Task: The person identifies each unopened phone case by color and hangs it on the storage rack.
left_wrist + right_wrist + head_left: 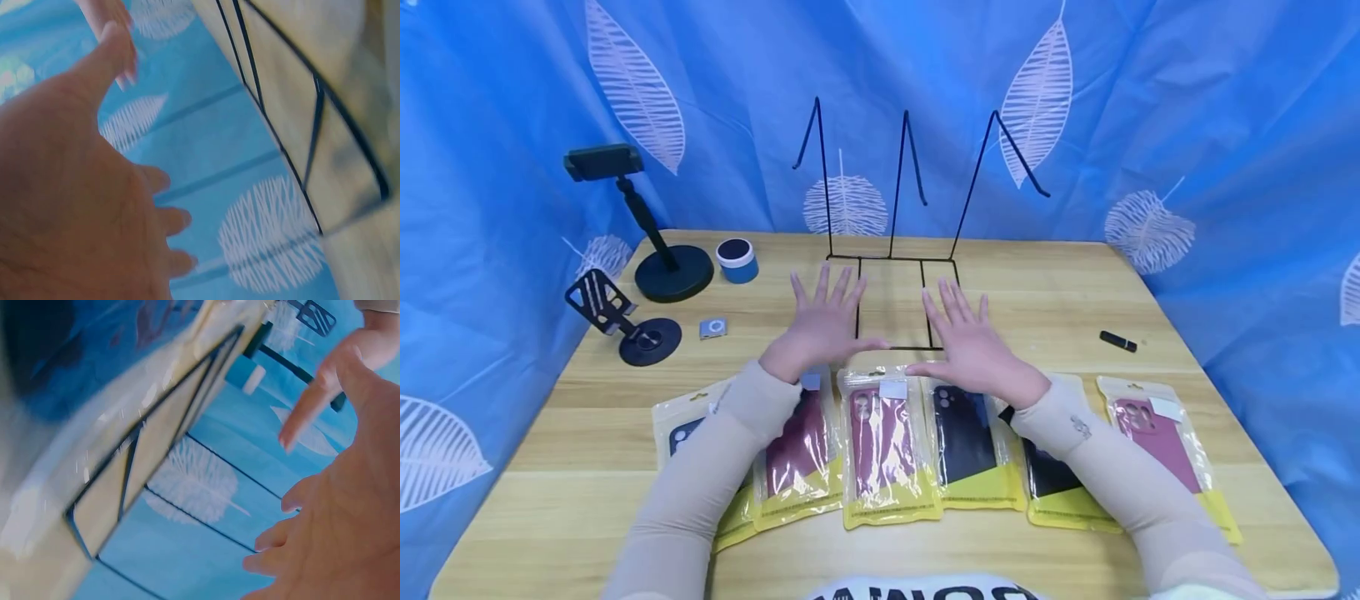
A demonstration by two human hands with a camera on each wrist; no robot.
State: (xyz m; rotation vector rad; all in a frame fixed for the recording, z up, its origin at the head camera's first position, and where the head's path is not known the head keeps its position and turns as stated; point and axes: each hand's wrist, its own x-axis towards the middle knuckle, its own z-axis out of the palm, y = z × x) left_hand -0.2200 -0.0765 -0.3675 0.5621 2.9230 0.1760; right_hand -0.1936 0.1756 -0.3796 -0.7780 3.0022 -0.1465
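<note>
Both hands are held out over the table with fingers spread, and neither holds anything. The left hand [820, 329] is above the left side of a black wire rack's base [891, 257]. To its right, the right hand [973, 354] hovers near the rack base's right side. Below the hands lies a row of packaged phone cases: a dark red case [797, 450], a pink-red case [883, 442] and a black case [962, 433] in the middle, each in a clear and yellow pouch. The forearms partly cover other pouches. In the left wrist view, rack wires [312, 125] stand beyond the fingers.
At the left stand a tall black phone stand [673, 273], a smaller folding stand [651, 342], a blue-and-white jar [737, 262] and a small silver-blue square device [712, 327]. A small black stick [1117, 341] lies at the right. Blue leaf-print cloth [737, 83] hangs behind.
</note>
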